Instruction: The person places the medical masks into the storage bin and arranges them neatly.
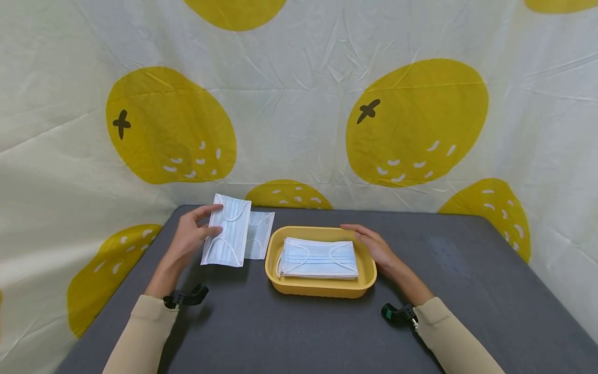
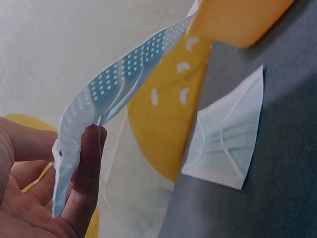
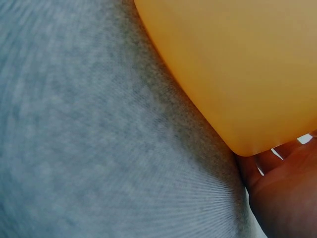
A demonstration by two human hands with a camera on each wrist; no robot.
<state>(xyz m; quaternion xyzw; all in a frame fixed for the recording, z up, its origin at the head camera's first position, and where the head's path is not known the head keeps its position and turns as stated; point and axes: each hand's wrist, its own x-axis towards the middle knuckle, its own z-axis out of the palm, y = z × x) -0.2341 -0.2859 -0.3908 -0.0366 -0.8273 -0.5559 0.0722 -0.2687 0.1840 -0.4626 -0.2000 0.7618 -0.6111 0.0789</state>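
My left hand pinches the left edge of a pale blue face mask between thumb and fingers, holding it up off the table. In the left wrist view that mask is seen edge-on and curved. A second face mask lies on the table, partly hidden behind the held one. To its right stands a yellow plastic basket with a stack of face masks in it. My right hand rests against the basket's far right corner, fingers extended along the rim; the right wrist view shows some fingers behind the basket wall.
Dark grey cloth covers the table. A pale curtain with large yellow fruit prints hangs along the back and sides. Black straps are worn on both wrists.
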